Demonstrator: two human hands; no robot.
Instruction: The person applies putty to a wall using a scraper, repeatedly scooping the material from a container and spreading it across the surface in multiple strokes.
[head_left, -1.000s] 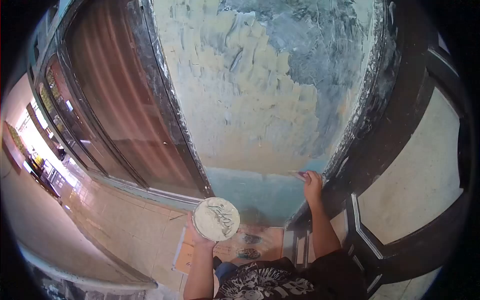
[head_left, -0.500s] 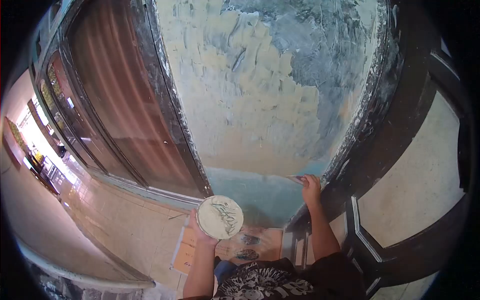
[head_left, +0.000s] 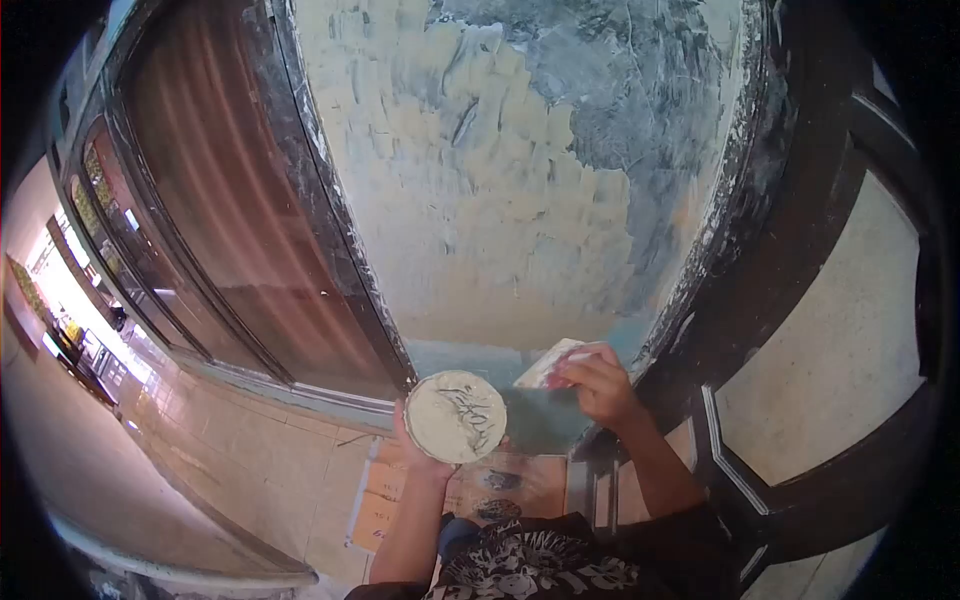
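A round tub of cream-coloured putty (head_left: 457, 417) rests in my left hand (head_left: 428, 462), its fingers wrapped round the side and underneath. Dark streaks mark the putty's surface. My right hand (head_left: 607, 390) is closed on a putty knife (head_left: 553, 363), whose pale, putty-smeared blade points left toward the tub; blade and tub are apart. Both hands are in front of the lower part of the wall (head_left: 480, 230), where patchy cream filler lies over blue-grey paint. Below the filler runs a band of bare blue-green wall (head_left: 455, 357).
A dark, paint-flecked frame (head_left: 690, 270) borders the wall on the right. On the left stands a dark-framed window (head_left: 240, 200) with a brownish curtain behind it. Printed cardboard (head_left: 380, 500) lies on the tiled floor (head_left: 255, 450) below me.
My right hand has drawn back from the wall and turned the putty knife, so its blade face shows. The tub has moved slightly right and up in my left hand.
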